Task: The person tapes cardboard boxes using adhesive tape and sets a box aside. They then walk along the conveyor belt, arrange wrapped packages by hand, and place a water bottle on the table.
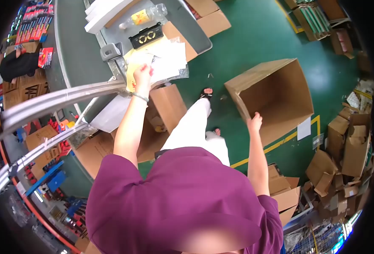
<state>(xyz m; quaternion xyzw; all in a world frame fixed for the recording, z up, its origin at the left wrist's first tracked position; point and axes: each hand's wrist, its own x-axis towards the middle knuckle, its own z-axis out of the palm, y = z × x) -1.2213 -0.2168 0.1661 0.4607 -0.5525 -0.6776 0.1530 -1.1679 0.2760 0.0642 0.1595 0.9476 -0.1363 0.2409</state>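
My right hand (254,122) grips the near edge of a large open cardboard box (276,70), thumb and fingers pinched at its rim. The box is tilted, its open mouth facing me, and its inside shows bare brown walls. My left hand (143,78) is over white papers (170,59) and a yellow sheet at the end of the grey work surface. Its fingers are curled together; what they hold, if anything, is too small to make out. Just beyond the papers lies a black case with two round yellow rings (146,36).
A clear plastic bottle (146,16) lies on the grey table (187,25) near a grey device (111,51). A metal rail (64,96) runs left. Below the table is an open carton (168,106). Flattened cartons (347,144) pile at right. A person's arm (17,63) shows far left.
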